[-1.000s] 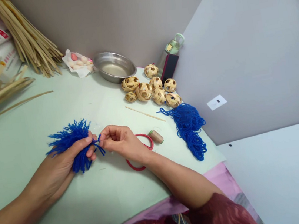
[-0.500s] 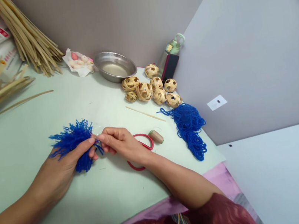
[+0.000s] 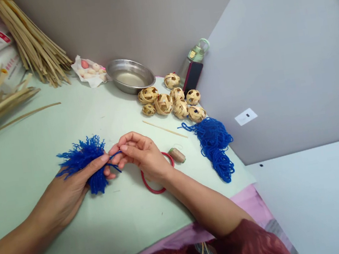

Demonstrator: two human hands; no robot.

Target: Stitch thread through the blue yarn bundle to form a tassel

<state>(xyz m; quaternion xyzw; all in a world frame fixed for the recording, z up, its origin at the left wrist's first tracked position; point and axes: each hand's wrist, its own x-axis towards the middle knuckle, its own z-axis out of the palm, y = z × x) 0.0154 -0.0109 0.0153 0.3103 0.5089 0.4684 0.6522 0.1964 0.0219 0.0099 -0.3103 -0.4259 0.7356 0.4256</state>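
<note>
My left hand [image 3: 82, 180] is closed round a fluffy blue yarn tassel [image 3: 81, 155], whose frayed strands spread out above and below the fingers. Short blue yarn ends stick out past the thumb on the right. One of these strands, a blue yarn end [image 3: 115, 154], is pinched between the thumb and finger of my right hand [image 3: 140, 154]. Under the right wrist lie scissors with red handles [image 3: 148, 185]; their blades are hidden. A spool of tan thread [image 3: 177, 155] rests just right of the scissors.
Blue yarn [image 3: 215, 145] lies in a loose skein at the right edge. Several woven balls [image 3: 164, 104] cluster behind it, near a metal bowl [image 3: 130, 75], a phone [image 3: 193, 76] and a bottle [image 3: 197, 53]. A thin strip [image 3: 165, 129] lies in front. Dried strips [image 3: 34, 45] occupy the left.
My right hand has shifted slightly right and up from the left fingertips, drawing the blue strand out between the hands. The left hand and tassel have hardly moved.
</note>
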